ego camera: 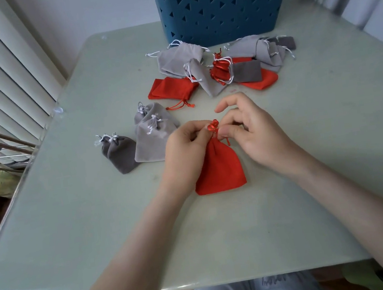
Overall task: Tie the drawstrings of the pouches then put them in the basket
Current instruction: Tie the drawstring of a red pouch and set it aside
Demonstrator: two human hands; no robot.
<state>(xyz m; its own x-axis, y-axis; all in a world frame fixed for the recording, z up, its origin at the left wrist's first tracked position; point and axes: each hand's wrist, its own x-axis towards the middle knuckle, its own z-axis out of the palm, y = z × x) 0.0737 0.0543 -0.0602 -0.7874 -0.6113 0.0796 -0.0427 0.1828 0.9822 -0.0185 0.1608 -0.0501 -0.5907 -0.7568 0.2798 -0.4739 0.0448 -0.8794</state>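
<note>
A red pouch (220,167) lies flat on the table in front of me, its gathered neck pointing away. My left hand (182,153) pinches the red drawstring (213,127) at the neck from the left. From the right, my right hand (252,131) pinches the same string, index finger raised. The string forms a small loop or knot between my fingertips. A blue basket (221,0) with triangular holes stands at the table's far edge.
Left of my hands lie tied pouches: dark grey ones (120,154) and light grey ones (152,135). A heap of loose grey and red pouches (221,67) sits in front of the basket. The glass table's left edge (24,168) runs beside white blinds.
</note>
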